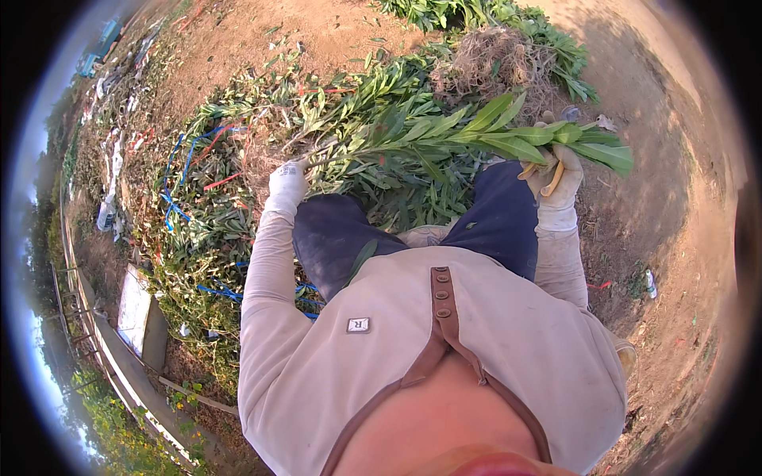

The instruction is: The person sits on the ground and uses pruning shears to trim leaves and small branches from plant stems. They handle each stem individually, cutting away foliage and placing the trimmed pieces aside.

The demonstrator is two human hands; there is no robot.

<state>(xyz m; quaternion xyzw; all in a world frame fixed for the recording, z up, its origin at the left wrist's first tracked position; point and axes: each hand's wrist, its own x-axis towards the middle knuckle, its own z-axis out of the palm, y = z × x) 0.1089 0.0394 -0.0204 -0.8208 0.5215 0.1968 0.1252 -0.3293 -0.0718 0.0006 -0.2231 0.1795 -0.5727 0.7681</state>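
A long leafy green plant stem (443, 138) stretches across in front of my knees. My left hand (287, 183), in a white glove, is closed around the bare lower end of that stem. My right hand (561, 172), also gloved, is at the leafy top and has the leaves against its fingers. A yellow-handled hand tool (553, 180) is held in the same right hand; its working end is hidden by glove and leaves. Below the stem, between my knees, lies a heap of cut leafy shoots (425, 199).
Tangled pale roots (494, 62) lie with leafy plants beyond the stem. Blue twine (184, 172) and red strips (221, 181) run through leaf litter on the left. A pale block (136, 312) stands lower left. A small bottle (650, 284) rests on bare soil at right.
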